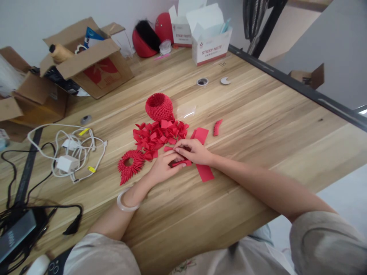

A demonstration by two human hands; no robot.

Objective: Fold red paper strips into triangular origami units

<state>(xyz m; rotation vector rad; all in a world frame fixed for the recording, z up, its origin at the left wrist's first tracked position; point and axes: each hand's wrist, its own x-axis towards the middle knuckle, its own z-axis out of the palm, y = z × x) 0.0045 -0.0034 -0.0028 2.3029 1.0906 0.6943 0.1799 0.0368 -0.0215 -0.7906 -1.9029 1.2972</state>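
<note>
My left hand (pixel 164 167) and my right hand (pixel 196 151) meet over the table, fingers closed on a small piece of red paper (pixel 187 163); the fingers partly cover it. Under my right hand lie red paper strips (pixel 205 173), sticking out above and below it. Just beyond my hands is a heap of small folded red paper pieces (pixel 155 136). A round red bowl of interlocked folded paper (pixel 159 109) stands behind the heap. Left of my left hand lies a spiky red paper ring (pixel 137 159) with a pointed tail.
A short red chain of folded pieces (pixel 217 128) lies to the right. Tangled white cables (pixel 68 163) spread at left. At the back are an open cardboard box (pixel 99 74) and a sticky note box (pixel 211 47). A tape roll (pixel 202 81) lies nearer.
</note>
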